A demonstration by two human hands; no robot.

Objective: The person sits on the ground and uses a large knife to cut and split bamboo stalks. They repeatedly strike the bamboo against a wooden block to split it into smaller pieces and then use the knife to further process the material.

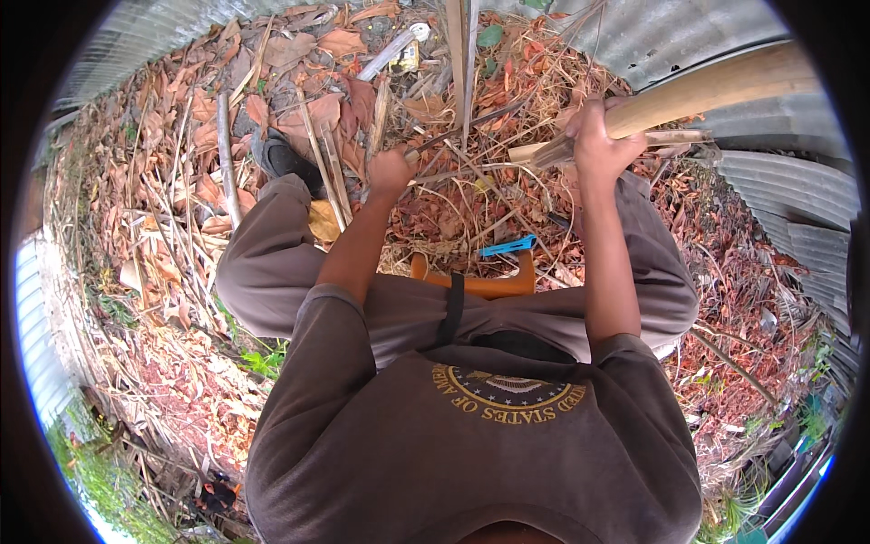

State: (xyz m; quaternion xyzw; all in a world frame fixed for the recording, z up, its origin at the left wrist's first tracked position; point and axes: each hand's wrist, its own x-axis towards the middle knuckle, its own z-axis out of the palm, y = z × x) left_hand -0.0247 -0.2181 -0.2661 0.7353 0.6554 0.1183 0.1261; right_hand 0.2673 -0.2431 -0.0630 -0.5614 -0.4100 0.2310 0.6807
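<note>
Nearest to the camera, a brown shirt (471, 453) with a round gold print, and above it grey trousers (272, 263) on bent knees. Between the knees, an orange handle (480, 286) with a black strap (451, 313) across it and a blue piece (507, 246) just beside. Left hand (391, 170) closed around a thin dark stick (462, 125), lifted over the dry leaves (299, 109). Right hand (600, 136) closed around the lower end of a thick pale pole (716, 86), slanting up toward the right, with split fibres at its lower end. Corrugated metal sheets (779, 172) to the right, behind the pole. A dark shoe (285, 159) among the leaves, near the left knee.
</note>
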